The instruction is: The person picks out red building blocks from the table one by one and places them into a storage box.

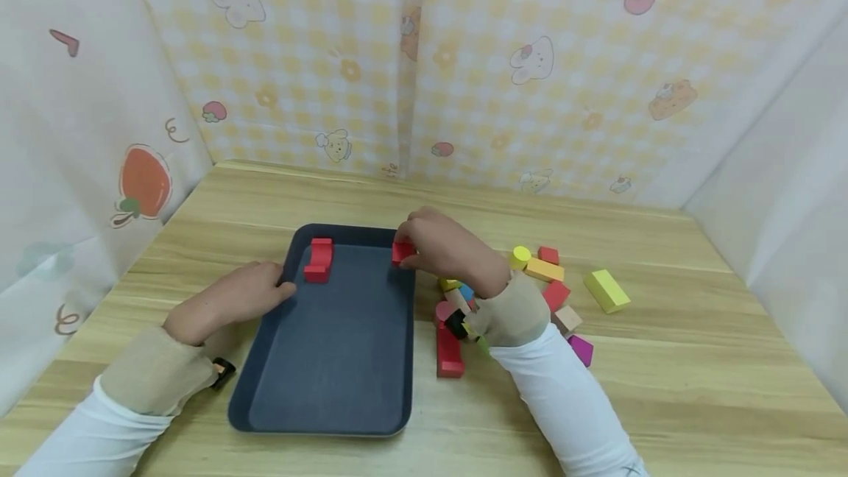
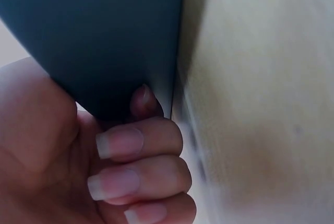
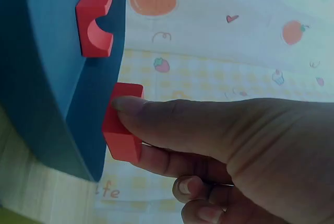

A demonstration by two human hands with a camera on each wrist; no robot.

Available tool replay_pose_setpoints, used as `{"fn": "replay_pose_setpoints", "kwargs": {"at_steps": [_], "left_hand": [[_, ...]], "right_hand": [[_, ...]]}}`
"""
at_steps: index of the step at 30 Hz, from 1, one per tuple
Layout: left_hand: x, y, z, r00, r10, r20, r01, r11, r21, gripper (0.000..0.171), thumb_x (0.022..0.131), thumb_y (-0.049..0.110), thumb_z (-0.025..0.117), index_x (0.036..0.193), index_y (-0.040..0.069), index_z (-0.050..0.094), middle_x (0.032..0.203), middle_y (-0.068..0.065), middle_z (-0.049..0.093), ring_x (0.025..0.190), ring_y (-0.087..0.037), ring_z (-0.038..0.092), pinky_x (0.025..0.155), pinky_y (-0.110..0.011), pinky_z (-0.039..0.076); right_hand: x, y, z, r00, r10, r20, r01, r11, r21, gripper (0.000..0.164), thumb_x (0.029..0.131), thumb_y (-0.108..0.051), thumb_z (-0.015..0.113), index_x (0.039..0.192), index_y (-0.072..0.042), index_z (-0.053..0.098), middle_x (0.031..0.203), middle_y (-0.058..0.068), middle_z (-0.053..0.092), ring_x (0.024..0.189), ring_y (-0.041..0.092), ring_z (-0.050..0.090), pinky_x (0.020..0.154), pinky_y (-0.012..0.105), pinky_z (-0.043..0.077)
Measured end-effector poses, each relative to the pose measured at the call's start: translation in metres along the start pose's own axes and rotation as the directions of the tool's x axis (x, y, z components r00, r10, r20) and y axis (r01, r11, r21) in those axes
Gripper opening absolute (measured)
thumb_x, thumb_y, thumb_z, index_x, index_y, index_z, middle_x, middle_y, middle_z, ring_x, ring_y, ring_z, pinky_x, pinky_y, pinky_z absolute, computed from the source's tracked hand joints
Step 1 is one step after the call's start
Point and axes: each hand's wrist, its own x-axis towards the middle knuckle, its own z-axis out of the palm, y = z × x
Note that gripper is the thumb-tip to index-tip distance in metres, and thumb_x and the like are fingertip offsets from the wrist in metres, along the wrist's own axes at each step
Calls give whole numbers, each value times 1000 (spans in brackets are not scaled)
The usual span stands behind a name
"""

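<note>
Your right hand (image 1: 440, 245) pinches a small red wooden cube (image 1: 402, 252) between thumb and fingers, holding it at the far right corner of the dark blue rectangular plastic tray (image 1: 344, 396); the right wrist view shows the thumb (image 3: 172, 117) lying across the cube's upper face while the cube (image 3: 122, 122) sits just above the tray's rim (image 3: 96, 125). Your left hand (image 1: 228, 297) grips the tray's left rim near its far end, fingers (image 2: 141, 145) curled beneath the edge and the thumb on top. Inside the tray, near its far left corner, lies a red wooden arch-shaped block (image 1: 319, 261). On the light wooden table (image 1: 695, 381), just right of the tray, lies a scatter of coloured wooden blocks (image 1: 550, 293), including a long red bar (image 1: 448, 355) nearest the tray and a yellow-green brick (image 1: 606, 291) farthest from it.
</note>
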Motion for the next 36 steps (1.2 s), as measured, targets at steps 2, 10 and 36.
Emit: {"fn": "replay_pose_setpoints", "kwargs": {"at_steps": [2,10,36], "left_hand": [[-1,1,0,1000,-2,-1,2,1000,3,27,93,23,42,75,7,53,61,-4,44,53,-17,43,53,-31,37],[-1,1,0,1000,5,-2,-5,1000,10,27,93,24,43,74,8,52,62,-4,44,54,-17,44,54,-31,37],[-2,3,0,1000,5,-17,-5,1000,9,25,93,23,44,77,8,54,63,-3,46,55,-16,45,55,-32,38]], "right_hand": [[6,-4,-1,1000,-19,4,19,1000,-11,19,79,-27,71,92,-13,69,85,-1,60,78,10,48,70,22,43],[26,-16,-5,998,-61,4,61,998,-17,15,79,-27,71,87,-14,70,79,-4,63,71,9,51,67,21,44],[76,-35,13,996,-6,87,5,1000,7,9,81,-24,69,84,-16,69,78,-5,61,71,10,52,64,21,45]]}}
